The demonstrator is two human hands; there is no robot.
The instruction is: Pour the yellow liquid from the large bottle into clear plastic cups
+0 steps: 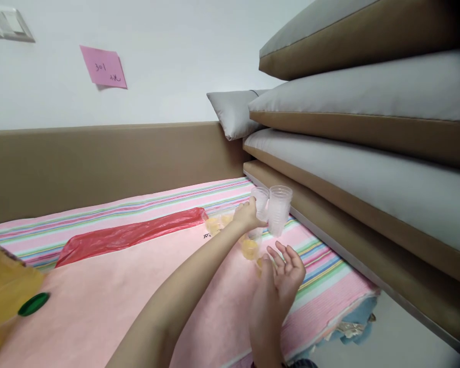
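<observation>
My left hand reaches across to the nearer-left of two stacks of clear plastic cups, its thumb and fingers around the stack's side. Another, fuller stack of clear cups stands right beside it. My right hand is lower and nearer to me, palm turned inward, fingers loosely curled and apart, with nothing in it. Between the hands sits a clear cup with something yellow inside. A further yellow bit shows partly behind my right thumb. Other yellow-filled cups stand behind my left forearm, partly hidden.
A pink sheet covers the striped cloth. Red plastic lies along its back edge. On the left are a yellow package and a green lid. Stacked grey-brown cushions rise along the right; a brown headboard runs behind.
</observation>
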